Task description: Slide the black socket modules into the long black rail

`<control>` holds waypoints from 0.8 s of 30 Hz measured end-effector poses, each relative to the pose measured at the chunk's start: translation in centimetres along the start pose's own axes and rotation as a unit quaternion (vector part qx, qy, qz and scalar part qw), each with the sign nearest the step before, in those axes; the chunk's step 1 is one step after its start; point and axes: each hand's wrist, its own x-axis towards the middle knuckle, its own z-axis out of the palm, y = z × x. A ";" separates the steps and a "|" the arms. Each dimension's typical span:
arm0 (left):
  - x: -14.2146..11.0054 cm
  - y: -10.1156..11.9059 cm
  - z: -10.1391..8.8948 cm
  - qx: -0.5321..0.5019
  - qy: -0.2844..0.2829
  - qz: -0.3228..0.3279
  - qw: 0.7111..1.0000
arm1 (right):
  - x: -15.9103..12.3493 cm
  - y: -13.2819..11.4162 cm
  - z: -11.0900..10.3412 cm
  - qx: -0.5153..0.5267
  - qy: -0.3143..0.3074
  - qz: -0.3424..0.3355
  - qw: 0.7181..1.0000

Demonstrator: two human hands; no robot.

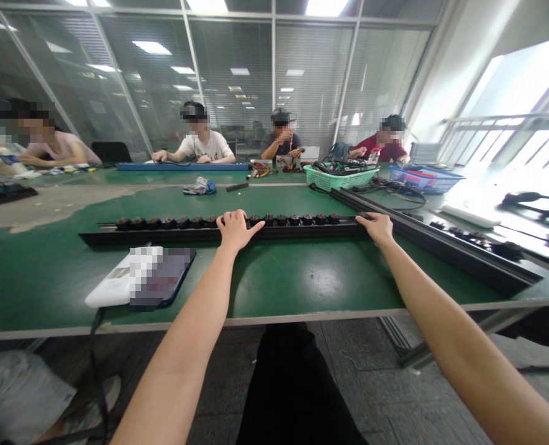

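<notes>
A: State the progress.

B: The rail (302, 231) lies lengthwise across the desk (311, 278), with a row of round parts (268, 220) along its far side. By judgement, the row is largely filled: parts stand from near the left end to just short of the right grip (380, 227). Whether they are fastened, and whether any work is left, cannot be determined (any fixings are too small to make out).

A: State the rail's position relative to each grip.

B: It runs crosswise in front of the person. The left grip (234, 230) rests over the row near mid-length, with parts on either side. The right grip is at the right end, beyond the last part and near the side rail (441, 240).

A: State each grip's condition.

B: Left: thumb spread wide, fingers bent over the row; whether they hold a part cannot be told. Right: narrow, fingertips at the rail end; whether they pinch it cannot be told.
</notes>
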 end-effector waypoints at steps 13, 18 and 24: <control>-0.1 0.0 -0.1 0.005 -0.003 0.000 1.000 | 0.6 0.6 -0.3 0.019 0.022 0.012 0.999; 0.0 -0.1 0.1 0.011 0.001 0.000 1.000 | 0.5 0.6 -0.3 0.026 0.028 0.007 0.999; 0.0 -0.2 0.2 0.010 0.004 0.002 1.000 | 0.8 0.8 -0.2 0.026 0.024 0.013 0.999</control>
